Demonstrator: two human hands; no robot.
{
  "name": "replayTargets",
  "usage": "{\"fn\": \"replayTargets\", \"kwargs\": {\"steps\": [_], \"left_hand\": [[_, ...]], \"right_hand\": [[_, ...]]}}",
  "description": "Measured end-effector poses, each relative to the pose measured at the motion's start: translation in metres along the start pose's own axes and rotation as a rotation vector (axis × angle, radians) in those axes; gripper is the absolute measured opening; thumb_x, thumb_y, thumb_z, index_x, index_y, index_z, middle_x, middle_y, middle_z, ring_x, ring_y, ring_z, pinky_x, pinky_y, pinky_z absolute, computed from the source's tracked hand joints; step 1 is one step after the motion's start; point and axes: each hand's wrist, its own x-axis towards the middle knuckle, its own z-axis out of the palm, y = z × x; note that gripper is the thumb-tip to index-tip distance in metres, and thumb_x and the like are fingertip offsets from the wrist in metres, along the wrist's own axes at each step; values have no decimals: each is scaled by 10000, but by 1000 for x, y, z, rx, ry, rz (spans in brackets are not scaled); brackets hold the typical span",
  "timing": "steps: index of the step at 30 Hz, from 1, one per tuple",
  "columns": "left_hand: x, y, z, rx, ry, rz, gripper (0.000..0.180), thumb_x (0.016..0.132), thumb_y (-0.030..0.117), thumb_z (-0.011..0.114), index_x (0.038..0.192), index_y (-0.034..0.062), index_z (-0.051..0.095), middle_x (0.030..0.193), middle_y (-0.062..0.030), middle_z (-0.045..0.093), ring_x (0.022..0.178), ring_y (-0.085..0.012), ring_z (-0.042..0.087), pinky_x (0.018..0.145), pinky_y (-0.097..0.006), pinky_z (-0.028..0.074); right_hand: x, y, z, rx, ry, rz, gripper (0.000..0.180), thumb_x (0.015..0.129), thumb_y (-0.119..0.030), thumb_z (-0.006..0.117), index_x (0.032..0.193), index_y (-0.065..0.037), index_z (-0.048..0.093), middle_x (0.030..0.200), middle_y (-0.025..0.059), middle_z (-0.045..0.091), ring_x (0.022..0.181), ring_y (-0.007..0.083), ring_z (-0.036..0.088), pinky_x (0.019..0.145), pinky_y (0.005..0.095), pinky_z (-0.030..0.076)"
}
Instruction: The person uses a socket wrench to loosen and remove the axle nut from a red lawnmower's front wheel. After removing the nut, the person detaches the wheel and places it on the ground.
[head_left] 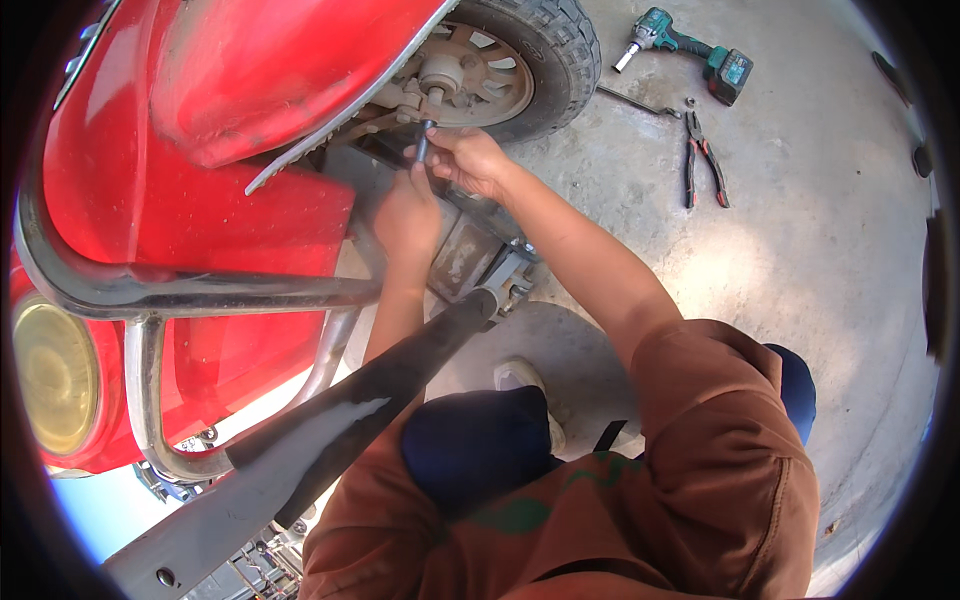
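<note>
A red scooter (pixel 200 180) stands close in front of me, its rear wheel (pixel 520 70) at the top of the view. My right hand (pixel 470 160) grips a slim dark tool (pixel 424 140) that points up at the wheel hub (pixel 440 75). My left hand (pixel 408 222) reaches in just below it, against the grey engine casing (pixel 465 255); its fingers are hidden, so what it touches is unclear. A long black exhaust pipe (pixel 340 415) runs from the casing toward the lower left.
On the concrete floor (pixel 800 250) lie a green cordless impact driver (pixel 690 50), red-handled pliers (pixel 705 165) and a thin metal rod (pixel 635 100). A chrome guard rail (pixel 180 295) wraps the scooter body. My knee (pixel 475 440) and shoe (pixel 525 380) are below.
</note>
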Motion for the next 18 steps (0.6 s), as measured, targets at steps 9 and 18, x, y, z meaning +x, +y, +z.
{"fn": "replayTargets", "kwargs": {"steps": [9,18], "left_hand": [[23,-29,16,-892,-345,-285,499,1010,493,424,845,65,619,640,-45,582,503,-172,535,464,-317,401],[-16,-15,13,122,201,107,366,1003,389,438,979,55,586,801,-172,656,857,-384,647,682,-503,494]], "right_hand": [[11,10,23,-218,258,-17,161,963,-122,597,1007,31,620,729,77,611,571,123,537,491,247,445],[4,11,13,47,58,13,196,976,-103,569,1069,69,570,935,184,676,602,85,502,563,238,482]]}}
